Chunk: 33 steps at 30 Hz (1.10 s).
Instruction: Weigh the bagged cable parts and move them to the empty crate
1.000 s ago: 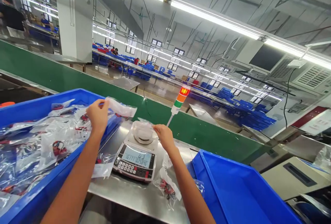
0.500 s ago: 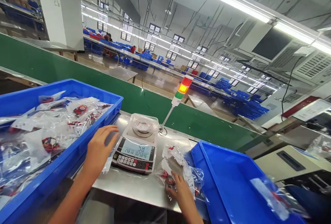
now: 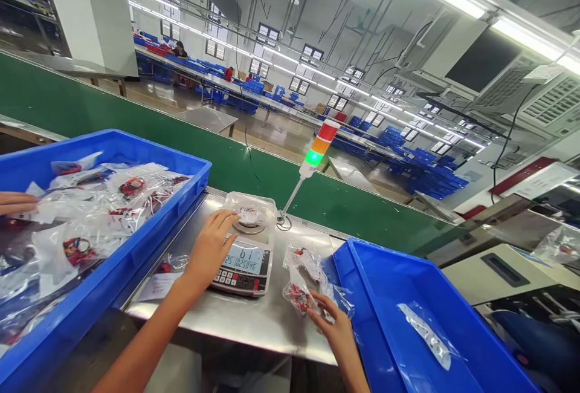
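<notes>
While reaching across the steel bench (image 3: 254,320), left hand (image 3: 211,248) open, fingers straight and touching a clear plastic bag (image 3: 249,213) on the pan of a digital weighing scale (image 3: 242,275), with no firm grip visible. Readout on the scale: large digits like 61, lower row ending 5846 (small and slanted, so not a sure reading). Right hand (image 3: 333,326) low at bottom centre, fingers against a small heap of clear bags (image 3: 301,281) with red parts, on the bench just beside a blue crate (image 3: 389,254); pinch or mere touch, impossible to tell. Inside that crate, one flat clear bag (image 3: 428,335). Lower left, a second blue crate (image 3: 136,136) full of bagged red parts, with a co-worker's hand (image 3: 16,202) entering at the far left edge above it. On the bench by the crate, a white paper slip (image 3: 156,287). Just behind the scale, a signal tower light (image 3: 321,145) on a thin pole, green section lit.
</notes>
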Available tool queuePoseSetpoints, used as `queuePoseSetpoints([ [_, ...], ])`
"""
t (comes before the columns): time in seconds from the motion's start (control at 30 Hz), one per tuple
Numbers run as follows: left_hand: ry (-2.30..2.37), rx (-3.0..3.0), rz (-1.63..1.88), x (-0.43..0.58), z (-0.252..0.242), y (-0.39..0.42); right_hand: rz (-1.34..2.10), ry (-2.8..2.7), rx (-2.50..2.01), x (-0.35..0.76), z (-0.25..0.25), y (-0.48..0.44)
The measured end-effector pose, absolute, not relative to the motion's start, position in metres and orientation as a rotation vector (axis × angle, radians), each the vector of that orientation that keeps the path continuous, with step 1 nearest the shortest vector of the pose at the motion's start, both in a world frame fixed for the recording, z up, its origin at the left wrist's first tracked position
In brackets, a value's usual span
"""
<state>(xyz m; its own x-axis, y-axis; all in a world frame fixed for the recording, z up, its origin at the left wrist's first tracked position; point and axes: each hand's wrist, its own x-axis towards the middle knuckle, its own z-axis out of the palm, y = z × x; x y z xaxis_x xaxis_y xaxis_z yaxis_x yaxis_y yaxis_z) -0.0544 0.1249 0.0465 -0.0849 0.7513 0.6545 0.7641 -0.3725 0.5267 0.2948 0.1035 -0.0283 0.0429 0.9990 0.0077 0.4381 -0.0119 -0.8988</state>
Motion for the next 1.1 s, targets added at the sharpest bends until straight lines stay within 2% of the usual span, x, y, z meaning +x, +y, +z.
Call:
queuePoseSetpoints([
  [0.1, -1.796, -2.301, -1.423, -0.050, 0.057, 0.163, 0.908, -1.513, -1.462, 0.280, 0.001, 0.116],
  [0.17, -1.990, -2.228, -1.518, -0.049, 0.069, 0.184, 0.852, -1.540, -1.402, 0.266, 0.026, 0.135],
  [0.3, -2.325, -1.636, -1.705, -0.066, 0.102, 0.191, 0.752, -1.668, -1.288, 0.227, 0.068, 0.190],
  [0.47, -2.350, -1.113, -1.513, -0.124, 0.140, 0.141, 0.519, -1.992, -1.203, 0.165, 0.087, 0.255],
  [0.6, -2.409, -0.973, -1.317, -0.171, 0.147, 0.093, 0.440, -2.175, -1.179, 0.142, 0.078, 0.277],
  [0.73, -2.164, -1.166, -1.323, -0.185, 0.136, 0.059, 0.328, -2.130, -1.384, 0.171, 0.052, 0.273],
  [0.97, -2.110, -1.483, -1.488, -0.131, 0.093, 0.046, 0.234, -2.202, -2.061, 0.263, -0.020, 0.222],
  [1.1, -2.104, -1.695, -1.594, -0.103, 0.060, 0.063, 0.156, -2.276, -2.031, 0.292, -0.040, 0.207],
])
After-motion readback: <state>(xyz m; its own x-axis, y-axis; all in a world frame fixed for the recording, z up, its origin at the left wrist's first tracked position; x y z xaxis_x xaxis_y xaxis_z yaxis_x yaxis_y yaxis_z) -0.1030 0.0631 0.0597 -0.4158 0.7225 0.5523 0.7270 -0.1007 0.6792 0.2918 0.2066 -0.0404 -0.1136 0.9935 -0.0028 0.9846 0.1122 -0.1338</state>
